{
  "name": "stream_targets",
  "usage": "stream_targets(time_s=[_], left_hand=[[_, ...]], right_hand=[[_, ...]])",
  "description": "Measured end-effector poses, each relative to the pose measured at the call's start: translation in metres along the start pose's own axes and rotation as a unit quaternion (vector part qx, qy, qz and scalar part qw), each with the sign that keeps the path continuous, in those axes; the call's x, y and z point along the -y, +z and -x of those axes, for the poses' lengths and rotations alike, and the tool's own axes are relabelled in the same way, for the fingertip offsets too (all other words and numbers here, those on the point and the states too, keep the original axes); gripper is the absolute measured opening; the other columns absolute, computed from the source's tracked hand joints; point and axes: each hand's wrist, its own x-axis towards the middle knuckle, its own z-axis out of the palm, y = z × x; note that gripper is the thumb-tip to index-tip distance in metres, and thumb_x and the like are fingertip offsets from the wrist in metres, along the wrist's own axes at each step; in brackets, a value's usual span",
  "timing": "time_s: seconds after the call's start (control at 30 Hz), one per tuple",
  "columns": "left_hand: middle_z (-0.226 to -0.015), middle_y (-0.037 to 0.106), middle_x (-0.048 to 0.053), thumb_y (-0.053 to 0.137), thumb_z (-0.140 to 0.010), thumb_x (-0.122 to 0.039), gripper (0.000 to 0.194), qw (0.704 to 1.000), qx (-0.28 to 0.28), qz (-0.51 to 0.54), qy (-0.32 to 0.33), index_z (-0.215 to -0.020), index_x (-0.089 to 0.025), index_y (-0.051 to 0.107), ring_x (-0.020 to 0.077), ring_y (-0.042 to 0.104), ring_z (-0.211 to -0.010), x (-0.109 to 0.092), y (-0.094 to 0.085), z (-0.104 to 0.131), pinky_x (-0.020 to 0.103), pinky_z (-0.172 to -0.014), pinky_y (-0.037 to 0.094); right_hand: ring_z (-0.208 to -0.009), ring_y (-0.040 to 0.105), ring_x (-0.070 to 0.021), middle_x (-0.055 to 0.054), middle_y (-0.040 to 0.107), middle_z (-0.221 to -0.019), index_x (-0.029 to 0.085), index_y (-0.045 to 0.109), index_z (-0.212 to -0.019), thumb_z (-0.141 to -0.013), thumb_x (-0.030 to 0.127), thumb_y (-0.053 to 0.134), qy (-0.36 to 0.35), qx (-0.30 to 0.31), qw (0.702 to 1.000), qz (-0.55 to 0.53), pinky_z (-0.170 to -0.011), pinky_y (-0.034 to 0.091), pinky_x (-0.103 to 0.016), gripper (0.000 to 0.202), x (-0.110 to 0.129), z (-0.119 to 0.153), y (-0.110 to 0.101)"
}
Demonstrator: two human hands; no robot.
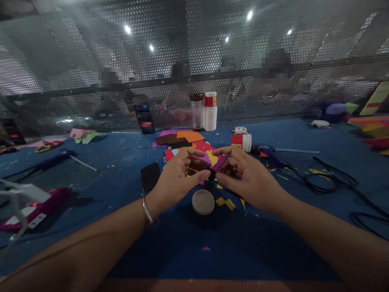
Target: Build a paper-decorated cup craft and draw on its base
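My left hand, a silver bangle at its wrist, is closed in a pinch with its thumb at a small black piece of what looks like craft paper. Opposite it, my right hand also pinches, its thumb on the same piece and its fingers at a folded purple strip. Whether strip and black piece are joined I cannot tell. Just below the hands stands a small paper cup, seen from above. Yellow scraps lie beside it, and a black sheet is left of my left hand.
Coloured sheets are piled behind my hands. Farther back stand a clear bottle and stacked paper cups. A red-and-white cup lies near a blue glue gun; another glue gun and a power strip are left.
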Motion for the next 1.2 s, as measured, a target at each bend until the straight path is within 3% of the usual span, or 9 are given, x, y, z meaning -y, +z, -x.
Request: stream_targets(time_s=[0.1, 0.2, 0.37, 0.53, 0.63, 0.8, 0.9, 1.1, 1.2], left_hand=[[-0.083, 0.07, 0.001, 0.074, -0.072, -0.012, 0.035, 0.999, 0.035, -0.005, -0.037, -0.102, -0.019, 0.058, 0.0152, 0.067, -0.08, 0.0, -0.001, -0.003, 0.028, -0.071, 0.054], [-0.081, 0.069, 0.0, 0.072, -0.071, -0.009, 0.031, 0.999, 0.029, -0.007, -0.04, -0.098, -0.018, 0.06, 0.0133, 0.065, -0.077, 0.0, -0.001, -0.005, 0.027, -0.072, 0.052], [-0.079, 0.067, -0.001, 0.078, -0.067, -0.011, 0.03, 0.996, -0.07, 0.012, -0.055, -0.093, -0.017, 0.063, 0.012, 0.063, -0.077, 0.004, -0.006, -0.007, 0.025, -0.072, 0.05], [-0.077, 0.067, -0.002, 0.081, -0.061, -0.011, 0.029, 0.975, -0.175, 0.115, -0.077, -0.085, -0.016, 0.065, 0.01, 0.061, -0.072, 0.004, -0.01, -0.012, 0.023, -0.069, 0.048], [-0.076, 0.067, -0.002, 0.081, -0.062, -0.012, 0.028, 0.963, -0.203, 0.142, -0.101, -0.086, -0.016, 0.067, 0.0086, 0.059, -0.067, 0.001, -0.01, -0.012, 0.02, -0.059, 0.041], [-0.08, 0.069, 0.0, 0.079, -0.066, -0.012, 0.027, 0.955, -0.211, 0.146, -0.147, -0.09, -0.016, 0.069, 0.0093, 0.059, -0.066, 0.0, -0.01, -0.01, 0.021, -0.055, 0.037], [-0.077, 0.068, -0.001, 0.079, -0.067, -0.011, 0.025, 0.95, -0.214, 0.159, -0.159, -0.089, -0.016, 0.07, 0.0084, 0.058, -0.063, -0.001, -0.01, -0.009, 0.02, -0.054, 0.035], [-0.074, 0.068, -0.001, 0.08, -0.065, -0.01, 0.026, 0.949, -0.205, 0.177, -0.162, -0.089, -0.016, 0.071, 0.0083, 0.059, -0.062, -0.002, -0.007, -0.007, 0.02, -0.054, 0.037], [-0.072, 0.068, -0.002, 0.08, -0.065, -0.01, 0.025, 0.946, -0.208, 0.186, -0.168, -0.087, -0.016, 0.071, 0.0081, 0.06, -0.061, -0.003, -0.006, -0.007, 0.02, -0.055, 0.038]], right_hand=[[-0.065, 0.056, -0.0145, 0.003, 0.063, -0.079, 0.024, 0.049, -0.116, -0.082, 0.02, 0.059, -0.005, 0.02, 1.0, 0.016, -0.062, 0.046, -0.028, 0.035, -0.002, 0.0, 0.0], [-0.067, 0.059, -0.0152, 0.001, 0.065, -0.082, 0.023, 0.049, -0.12, -0.083, 0.022, 0.059, -0.007, 0.031, 0.999, 0.041, -0.063, 0.048, -0.029, 0.039, -0.001, -0.001, -0.004], [-0.066, 0.061, -0.0164, -0.002, 0.069, -0.082, 0.021, 0.061, -0.102, -0.082, 0.026, 0.06, 0.005, 0.029, 0.98, 0.199, -0.064, 0.047, -0.03, 0.02, 0.0, -0.006, -0.025], [-0.066, 0.062, -0.0205, -0.003, 0.069, -0.072, 0.023, 0.065, -0.083, -0.081, 0.026, 0.061, 0.062, 0.017, 0.941, 0.331, -0.061, 0.042, -0.032, 0.005, -0.014, -0.016, -0.056], [-0.063, 0.06, -0.0226, -0.004, 0.068, -0.066, 0.024, 0.061, -0.067, -0.081, 0.031, 0.064, 0.105, 0.032, 0.912, 0.396, -0.058, 0.038, -0.033, 0.016, -0.029, -0.019, -0.073], [-0.058, 0.055, -0.021, -0.004, 0.063, -0.062, 0.024, 0.06, -0.059, -0.079, 0.036, 0.067, 0.154, 0.08, 0.876, 0.45, -0.052, 0.031, -0.031, 0.024, -0.043, -0.019, -0.084], [-0.061, 0.057, -0.0216, -0.005, 0.065, -0.065, 0.023, 0.062, -0.063, -0.08, 0.035, 0.066, 0.164, 0.063, 0.87, 0.46, -0.055, 0.034, -0.032, 0.022, -0.043, -0.021, -0.087], [-0.084, 0.064, -0.025, -0.011, 0.073, -0.094, 0.017, 0.068, -0.095, -0.086, 0.028, 0.058, 0.202, -0.016, 0.847, 0.491, -0.066, 0.041, -0.033, 0.018, -0.049, -0.031, -0.107], [-0.083, 0.063, -0.026, -0.014, 0.072, -0.094, 0.015, 0.067, -0.091, -0.084, 0.031, 0.061, 0.223, -0.032, 0.836, 0.501, -0.066, 0.04, -0.033, 0.018, -0.061, -0.033, -0.117]])
